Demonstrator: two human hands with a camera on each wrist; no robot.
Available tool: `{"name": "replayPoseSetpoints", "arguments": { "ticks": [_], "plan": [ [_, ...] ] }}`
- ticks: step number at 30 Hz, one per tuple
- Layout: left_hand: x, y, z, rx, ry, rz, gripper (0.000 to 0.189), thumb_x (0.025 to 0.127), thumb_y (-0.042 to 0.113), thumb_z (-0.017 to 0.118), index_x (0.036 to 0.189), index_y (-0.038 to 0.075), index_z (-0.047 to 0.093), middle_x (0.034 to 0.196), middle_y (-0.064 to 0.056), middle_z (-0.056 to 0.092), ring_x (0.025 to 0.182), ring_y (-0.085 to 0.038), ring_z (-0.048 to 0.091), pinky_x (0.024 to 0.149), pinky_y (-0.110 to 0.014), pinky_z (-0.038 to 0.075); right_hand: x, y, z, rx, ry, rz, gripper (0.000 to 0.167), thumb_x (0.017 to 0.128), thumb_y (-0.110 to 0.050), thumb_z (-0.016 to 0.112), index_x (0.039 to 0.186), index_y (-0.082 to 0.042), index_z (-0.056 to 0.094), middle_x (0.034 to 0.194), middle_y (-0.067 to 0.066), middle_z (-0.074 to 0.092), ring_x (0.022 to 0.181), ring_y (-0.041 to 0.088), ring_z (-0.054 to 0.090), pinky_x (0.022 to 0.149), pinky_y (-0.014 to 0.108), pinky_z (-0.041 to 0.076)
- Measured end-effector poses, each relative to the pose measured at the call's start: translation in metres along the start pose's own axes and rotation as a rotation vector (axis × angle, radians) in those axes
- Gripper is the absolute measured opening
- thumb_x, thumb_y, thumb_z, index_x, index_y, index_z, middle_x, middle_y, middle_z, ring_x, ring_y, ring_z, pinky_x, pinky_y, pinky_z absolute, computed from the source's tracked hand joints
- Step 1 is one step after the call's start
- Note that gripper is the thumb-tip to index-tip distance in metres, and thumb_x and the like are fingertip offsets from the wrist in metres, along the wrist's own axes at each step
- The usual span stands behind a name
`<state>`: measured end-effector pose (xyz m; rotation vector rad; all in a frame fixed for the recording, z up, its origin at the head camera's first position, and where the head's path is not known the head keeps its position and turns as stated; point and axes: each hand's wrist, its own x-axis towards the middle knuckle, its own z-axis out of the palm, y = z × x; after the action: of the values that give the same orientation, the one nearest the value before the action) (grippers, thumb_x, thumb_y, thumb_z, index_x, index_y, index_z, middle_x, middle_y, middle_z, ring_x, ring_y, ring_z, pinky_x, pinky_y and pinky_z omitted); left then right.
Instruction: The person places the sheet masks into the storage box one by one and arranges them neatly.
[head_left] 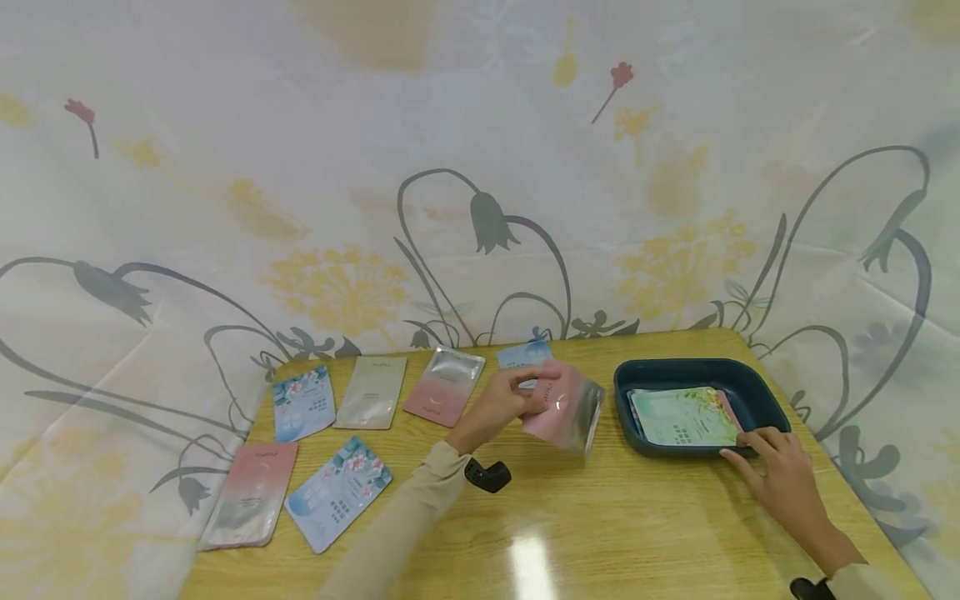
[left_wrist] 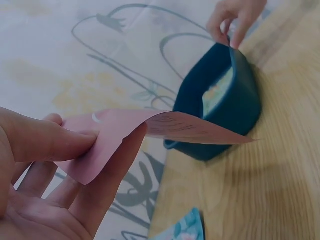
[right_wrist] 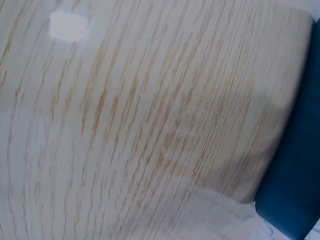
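Note:
My left hand (head_left: 498, 408) pinches a pink-and-silver face mask sachet (head_left: 558, 408) between thumb and fingers, raised above the table just left of the basin. In the left wrist view the sachet (left_wrist: 125, 132) bends over the fingers, its far end pointing toward the basin. My right hand (head_left: 783, 475) holds the near right rim of the dark teal basin (head_left: 637, 448), with thumb and fingers either side of the edge. Inside the basin lies a light green floral sachet (head_left: 678, 417) on top of others. The right wrist view shows only the basin's wall (right_wrist: 295, 165) and tabletop.
Spread across the left and back of the wooden table (head_left: 600, 533) are more sachets: pink-silver ones (head_left: 251, 496) (head_left: 444, 387), a pale green-silver one (head_left: 372, 392), and blue floral ones (head_left: 303, 404) (head_left: 339, 492) (head_left: 525, 354). A flower-patterned cloth (head_left: 480, 125) hangs behind the table.

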<state>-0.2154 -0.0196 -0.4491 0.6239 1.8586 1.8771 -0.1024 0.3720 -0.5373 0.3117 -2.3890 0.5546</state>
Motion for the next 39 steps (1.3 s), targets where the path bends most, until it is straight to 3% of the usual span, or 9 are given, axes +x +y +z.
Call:
{"name": "replayPoseSetpoints", "arguments": {
  "ticks": [5,11,18,28,35,39],
  "plan": [
    [0.015,0.007,0.011,-0.026,0.020,0.016,0.047,0.083,-0.009,0.061,0.123,0.014,0.064,0.115,-0.004,0.063,0.079,-0.016,0.066,0.055,-0.025,0.046,0.000,0.001,0.000,0.005,0.007,-0.004,0.030,0.058,-0.007,0.085,0.080,-0.005,0.064,0.083,0.010,0.056,0.075,0.035,0.047,0.061,0.053,0.036],
    [0.031,0.015,0.025,-0.063,0.033,0.025,0.046,0.083,-0.011,0.061,0.123,0.012,0.064,0.112,-0.005,0.065,0.073,-0.014,0.064,0.051,-0.025,0.043,0.000,0.003,0.002,0.012,0.021,-0.017,0.030,0.058,-0.008,0.085,0.079,-0.005,0.065,0.082,0.010,0.056,0.075,0.035,0.047,0.063,0.052,0.036],
    [0.052,0.017,0.045,-0.097,0.040,0.089,0.046,0.083,-0.015,0.059,0.123,0.007,0.064,0.128,-0.001,0.057,0.072,-0.012,0.063,0.052,-0.023,0.043,0.000,0.003,0.003,0.003,0.015,-0.014,0.031,0.056,-0.007,0.085,0.079,-0.006,0.065,0.082,0.009,0.056,0.074,0.033,0.047,0.062,0.051,0.036],
    [0.078,0.021,0.079,-0.190,0.058,0.086,0.050,0.080,-0.018,0.056,0.123,0.006,0.064,0.116,0.001,0.062,0.073,-0.014,0.063,0.053,-0.024,0.050,-0.003,0.003,0.002,0.002,0.012,0.016,0.030,0.057,-0.008,0.085,0.079,-0.007,0.065,0.082,0.008,0.056,0.076,0.033,0.047,0.062,0.055,0.036],
    [0.089,0.017,0.100,-0.207,0.015,0.108,0.050,0.082,-0.018,0.056,0.126,0.006,0.062,0.119,-0.001,0.062,0.058,-0.013,0.053,0.051,-0.024,0.044,-0.003,0.004,0.002,-0.007,0.017,0.014,0.030,0.057,-0.009,0.086,0.079,-0.007,0.065,0.082,0.008,0.056,0.076,0.032,0.047,0.061,0.053,0.036],
    [0.095,0.014,0.114,-0.189,0.039,0.104,0.051,0.080,-0.019,0.056,0.124,0.007,0.063,0.120,-0.001,0.062,0.053,-0.012,0.048,0.051,-0.024,0.042,-0.003,0.005,0.003,-0.005,0.024,-0.004,0.031,0.056,-0.008,0.086,0.079,-0.006,0.065,0.082,0.008,0.056,0.075,0.031,0.046,0.062,0.050,0.035]
  ]
}}
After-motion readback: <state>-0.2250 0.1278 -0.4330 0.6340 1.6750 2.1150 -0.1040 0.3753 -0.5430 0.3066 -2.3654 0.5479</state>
